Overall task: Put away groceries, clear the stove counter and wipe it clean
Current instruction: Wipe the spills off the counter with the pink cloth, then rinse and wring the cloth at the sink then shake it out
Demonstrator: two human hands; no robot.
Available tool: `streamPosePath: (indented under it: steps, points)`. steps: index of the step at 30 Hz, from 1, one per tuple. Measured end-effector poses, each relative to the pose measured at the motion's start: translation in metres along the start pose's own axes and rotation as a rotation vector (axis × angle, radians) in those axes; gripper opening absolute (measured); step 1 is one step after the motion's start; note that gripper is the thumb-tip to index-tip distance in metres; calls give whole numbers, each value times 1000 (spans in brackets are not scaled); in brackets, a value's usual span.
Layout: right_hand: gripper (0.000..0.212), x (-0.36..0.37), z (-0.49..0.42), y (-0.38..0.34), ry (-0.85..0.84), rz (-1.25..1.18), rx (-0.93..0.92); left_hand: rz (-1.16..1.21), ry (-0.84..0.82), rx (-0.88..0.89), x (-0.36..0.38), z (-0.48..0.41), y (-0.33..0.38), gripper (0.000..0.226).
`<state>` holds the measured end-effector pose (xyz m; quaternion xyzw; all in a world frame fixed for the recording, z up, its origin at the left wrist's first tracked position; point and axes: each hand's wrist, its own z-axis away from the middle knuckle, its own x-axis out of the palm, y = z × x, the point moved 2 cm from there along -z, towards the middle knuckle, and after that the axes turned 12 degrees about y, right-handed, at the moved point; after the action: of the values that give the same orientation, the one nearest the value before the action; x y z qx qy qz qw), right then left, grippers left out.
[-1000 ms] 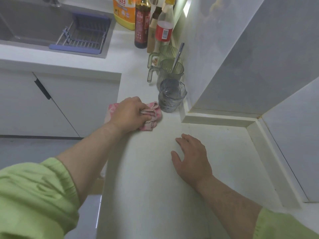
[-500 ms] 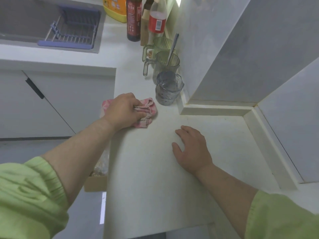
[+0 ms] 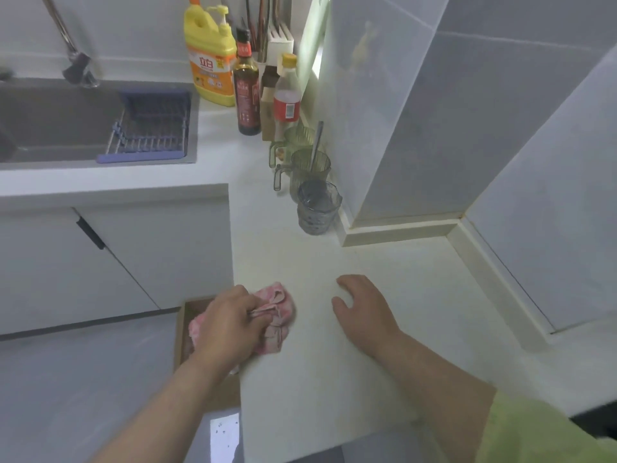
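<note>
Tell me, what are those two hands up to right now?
Left hand grips pink cloth on white counter, near its edge. Right hand flat on counter, empty. Grey cup ahead, clear of cloth.

Under the curled fingers (image 3: 248,304) of our left hand (image 3: 230,325) we lose much of the pink cloth (image 3: 278,310), and the box (image 3: 180,335) behind the knuckles is mostly covered.

A pink cloth (image 3: 278,314), streaked with paler pink, is seen on the cream-white bench (image 3: 317,389). At 11 o'clock a yellow bottle (image 3: 208,58) with an orange label is set beside a dark bottle (image 3: 247,98) labelled in red. A blue-violet rack (image 3: 150,128) is shown at 10 o'clock, a lime-green sleeve (image 3: 534,436) at 5 o'clock.
</note>
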<state>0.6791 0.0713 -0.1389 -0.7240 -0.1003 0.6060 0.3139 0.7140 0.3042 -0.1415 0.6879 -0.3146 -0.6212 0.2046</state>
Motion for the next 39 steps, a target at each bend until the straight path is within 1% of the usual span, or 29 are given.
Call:
streamPosePath:
  steps: [2, 5, 7, 9, 12, 16, 20, 23, 24, 25, 26, 27, 28, 29, 30, 31, 32, 33, 34, 35, 36, 37, 38, 39]
  points:
    - [34, -6, 21, -17, 9, -109, 85, 15, -25, -35, -6, 8, -1, 21]
    - [27, -17, 63, -37, -3, -251, 219, 169, -13, -215, -23, 21, -2, 22]
    - [22, -23, 92, -47, -60, -314, 291, 255, 4, -304, -38, 30, -7, 17]
    - [21, -27, 120, -53, -108, -369, 371, 362, 14, -344, -55, 39, -11, 13]
    - [19, -28, 155, -59, -176, -414, 488, 502, -5, -413, -79, 53, -12, 13]
    - [19, -35, 174, -86, -218, -429, 501, 635, -62, -431, -106, 70, 1, 13]
    - [17, -53, 175, -127, -225, -438, 405, 904, -126, -580, -137, 90, 23, 15]
    - [14, -72, 184, -155, -231, -480, 333, 1028, -172, -592, -167, 109, 41, 19]
    - [12, -77, 189, -162, -241, -512, 329, 1042, -161, -566, -176, 117, 46, 18]
    - [12, -80, 197, -170, -264, -562, 347, 1008, -120, -506, -186, 126, 51, 15]
    - [20, -81, 207, -176, -300, -629, 388, 935, -58, -414, -195, 136, 53, 16]
    - [31, -81, 217, -183, -365, -728, 469, 809, 19, -294, -205, 147, 58, 24]
    - [45, -80, 228, -190, -453, -866, 569, 682, 115, -150, -215, 159, 62, 26]
    - [61, -80, 239, -199, -552, -1044, 666, 540, 193, 10, -225, 170, 70, 19]
    - [76, -80, 249, -206, -639, -1248, 758, 425, 204, 172, -233, 184, 79, 13]
    - [87, -84, 258, -213, -702, -1449, 832, 322, 180, 291, -240, 198, 91, 23]
    - [92, -90, 267, -220, -730, -1589, 863, 223, 125, 425, -239, 210, 95, 28]
    - [91, -97, 276, -225, -723, -1644, 843, 175, 58, 498, -243, 226, 99, 24]
    - [83, -99, 283, -227, -705, -1633, 793, 127, 55, 604, -247, 238, 97, 17]
    - [72, -102, 289, -229, -728, -1634, 752, 157, -18, 577, -254, 250, 97, 25]
    - [64, -104, 297, -231, -754, -1623, 727, 211, -65, 543, -258, 258, 97, 45]
    - [56, -106, 304, -235, -775, -1589, 707, 203, -36, 509, -273, 274, 93, 59]
    - [50, -105, 311, -238, -782, -1522, 693, 211, -4, 496, -262, 281, 94, 61]
    - [50, -105, 316, -241, -759, -1459, 688, 140, 58, 503, -255, 289, 86, 51]
